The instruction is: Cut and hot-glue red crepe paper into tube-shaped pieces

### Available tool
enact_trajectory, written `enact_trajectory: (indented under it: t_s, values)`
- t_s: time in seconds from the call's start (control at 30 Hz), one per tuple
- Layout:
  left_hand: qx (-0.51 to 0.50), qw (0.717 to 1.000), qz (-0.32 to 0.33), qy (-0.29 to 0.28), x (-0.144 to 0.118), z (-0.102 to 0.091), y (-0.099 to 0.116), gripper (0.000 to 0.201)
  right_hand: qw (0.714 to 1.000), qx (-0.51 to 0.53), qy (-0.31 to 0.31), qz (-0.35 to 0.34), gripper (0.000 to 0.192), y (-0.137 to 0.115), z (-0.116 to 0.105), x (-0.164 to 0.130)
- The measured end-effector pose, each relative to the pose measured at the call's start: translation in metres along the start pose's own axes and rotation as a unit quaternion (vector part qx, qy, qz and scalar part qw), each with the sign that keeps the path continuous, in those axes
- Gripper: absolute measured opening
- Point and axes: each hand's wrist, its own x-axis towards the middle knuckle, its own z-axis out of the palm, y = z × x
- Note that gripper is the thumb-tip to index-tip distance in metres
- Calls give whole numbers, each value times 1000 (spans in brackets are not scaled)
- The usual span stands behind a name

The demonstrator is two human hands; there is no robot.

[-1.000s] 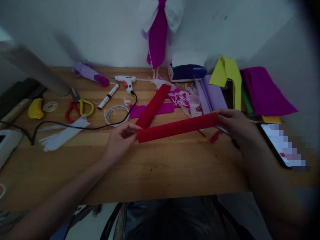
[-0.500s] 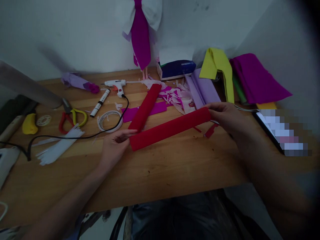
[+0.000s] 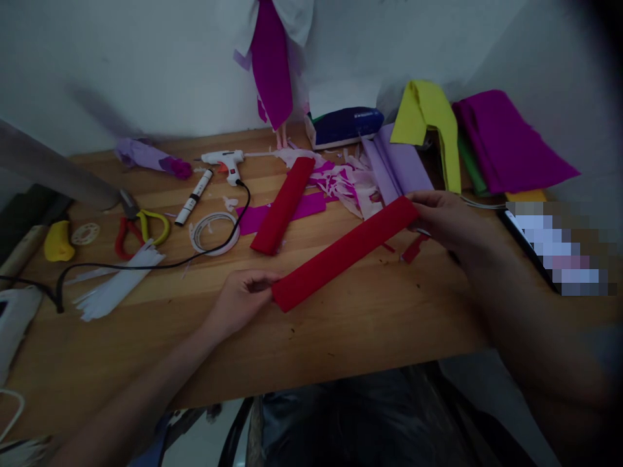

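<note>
A long red strip of folded crepe paper (image 3: 345, 254) is stretched at a slant above the wooden table. My left hand (image 3: 246, 295) pinches its lower left end. At the upper right end, the fingers of my right hand (image 3: 435, 217) are closed on the same strip. Behind it lies a second red strip (image 3: 285, 206), resting partly on a magenta paper piece (image 3: 310, 205). Small red scraps (image 3: 413, 248) are on the table below my right hand.
A glue gun (image 3: 226, 162), marker (image 3: 195, 197), tape roll (image 3: 214, 232), pliers (image 3: 141, 224) and glue sticks (image 3: 119, 282) lie left. A doll in a magenta dress (image 3: 272, 65) stands behind. Yellow paper (image 3: 428, 123), purple paper (image 3: 516, 139) and a phone (image 3: 533, 256) are right.
My left hand has moved right and toward me with its end of the strip, so the strip slants more steeply. My right hand still holds the other end.
</note>
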Motion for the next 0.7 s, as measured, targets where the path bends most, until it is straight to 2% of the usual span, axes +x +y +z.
enact_trajectory:
  t_s: [0.13, 0.23, 0.37, 0.47, 0.53, 0.57, 0.67, 0.7]
  values:
    - [18, 999, -30, -27, -4, 1, 4, 15, 999, 16, -23, 29, 28, -1, -2, 1]
    - [53, 998, -37, -22, -7, -1, 5, 12, 999, 20, -39, 27, 26, -2, -5, 1]
    - [138, 990, 13, 26, -6, -9, 6, 10, 997, 14, -49, -56, 13, -2, -7, -1]
    - [206, 974, 79, 57, -4, -19, 9, 11, 989, -9, -18, -149, 6, -6, -6, -10]
    - [249, 956, 125, 95, -6, -29, 10, 14, 965, -48, 14, -257, 5, -9, -6, -17]
    - [272, 943, 147, 121, -7, -35, 10, 17, 943, -73, 23, -324, 7, -11, -6, -21]
    - [358, 893, 213, 173, -18, -55, 9, 49, 857, -147, 18, -493, 13, -15, -12, -32]
    - [385, 877, 241, 157, -24, -61, 7, 59, 828, -167, 12, -535, 18, -16, -14, -37]
